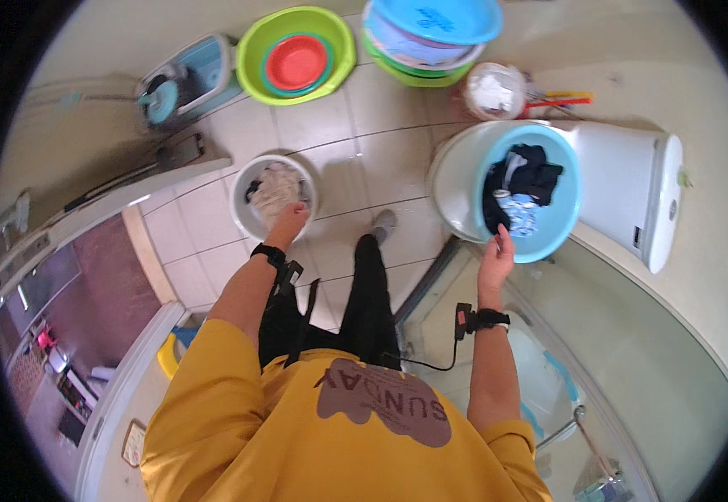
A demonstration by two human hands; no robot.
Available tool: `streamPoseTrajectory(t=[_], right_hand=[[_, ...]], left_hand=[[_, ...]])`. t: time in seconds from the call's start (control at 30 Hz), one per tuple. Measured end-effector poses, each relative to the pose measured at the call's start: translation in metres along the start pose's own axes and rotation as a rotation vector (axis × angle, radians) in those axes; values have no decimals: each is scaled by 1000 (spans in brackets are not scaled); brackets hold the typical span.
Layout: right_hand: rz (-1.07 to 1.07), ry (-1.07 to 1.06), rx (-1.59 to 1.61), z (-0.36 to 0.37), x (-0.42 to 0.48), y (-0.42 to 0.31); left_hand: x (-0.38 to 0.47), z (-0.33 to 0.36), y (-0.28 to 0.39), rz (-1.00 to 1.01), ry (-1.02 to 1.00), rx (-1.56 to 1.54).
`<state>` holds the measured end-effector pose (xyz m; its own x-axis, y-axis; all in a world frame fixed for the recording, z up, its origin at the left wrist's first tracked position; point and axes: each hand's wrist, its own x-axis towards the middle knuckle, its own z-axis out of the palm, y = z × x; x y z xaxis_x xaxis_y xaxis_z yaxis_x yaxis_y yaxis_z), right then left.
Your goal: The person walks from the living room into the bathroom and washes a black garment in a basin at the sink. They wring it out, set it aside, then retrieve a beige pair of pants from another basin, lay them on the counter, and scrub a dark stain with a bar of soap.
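My left hand (291,223) is over the near right side of a white bucket (237,207) on the tiled floor. Its fingers are bunched beside a beige garment (278,188) in that bucket; whether they pinch the cloth is not visible. On the right, a light blue plastic basin (562,216) sits on top of the toilet. Black clothes (530,176) and a blue-and-white patterned cloth (519,213) lie inside it. My right hand (496,260) is at the basin's near left rim, fingertips by the black cloth. Its grip is unclear.
Beyond the hands stand a green basin (248,63) with a red basin (295,63) nested in it, stacked basins (433,25), a waste bin (496,94) and a mop bucket (213,63). The toilet (621,182) and a glass shower screen (640,314) are on the right. A doorway is left.
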<state>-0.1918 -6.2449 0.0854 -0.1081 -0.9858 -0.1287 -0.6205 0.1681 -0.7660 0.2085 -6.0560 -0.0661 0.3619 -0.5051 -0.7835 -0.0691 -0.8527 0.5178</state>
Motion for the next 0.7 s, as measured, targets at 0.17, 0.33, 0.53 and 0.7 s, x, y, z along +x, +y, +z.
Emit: streamPoseTrajectory(t=[0.17,0.33,0.53,0.7], right_hand=[[203,-370,102,98,-92,7],[464,-640,114,222,-178,8],[564,-685,57,372,-186,52],[540,-598,-99,458,-163,124]], left_hand=[[-26,-90,-72,-70,3,-59],[-6,-169,-161,-92,107,55],[64,-208,-254,-147,233,190],[145,-173,-287,-150,260,-16]])
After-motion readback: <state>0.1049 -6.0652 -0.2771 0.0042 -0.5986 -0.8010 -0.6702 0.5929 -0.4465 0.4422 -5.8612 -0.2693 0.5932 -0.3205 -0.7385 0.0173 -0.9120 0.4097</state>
